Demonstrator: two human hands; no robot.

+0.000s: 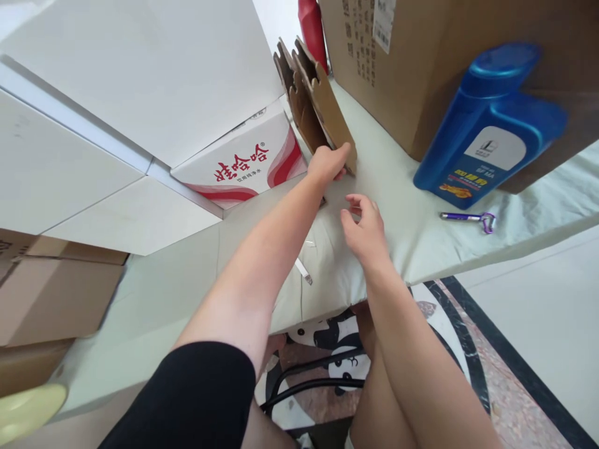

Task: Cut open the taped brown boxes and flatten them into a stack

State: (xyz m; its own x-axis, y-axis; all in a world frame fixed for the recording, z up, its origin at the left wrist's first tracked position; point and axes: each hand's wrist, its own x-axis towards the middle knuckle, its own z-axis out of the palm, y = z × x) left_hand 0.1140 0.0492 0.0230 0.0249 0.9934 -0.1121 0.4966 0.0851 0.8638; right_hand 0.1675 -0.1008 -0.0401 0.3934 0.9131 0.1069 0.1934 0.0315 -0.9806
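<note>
My left hand reaches to the lower end of two brown folded cardboard pieces with notched top edges, which stand tilted side by side. Its thumb and fingers are closed around the bottom of the nearer piece. My right hand hovers a little closer to me, fingers bent and thumb apart, holding nothing. Below the left forearm lies a slim white object with a metal-looking tip, partly hidden by the arm.
A white carton with red lettering sits behind my left arm, beside tall white boxes. To the right are a large brown box, a blue bottle and a purple tool with a forked head. A red object stands at the back.
</note>
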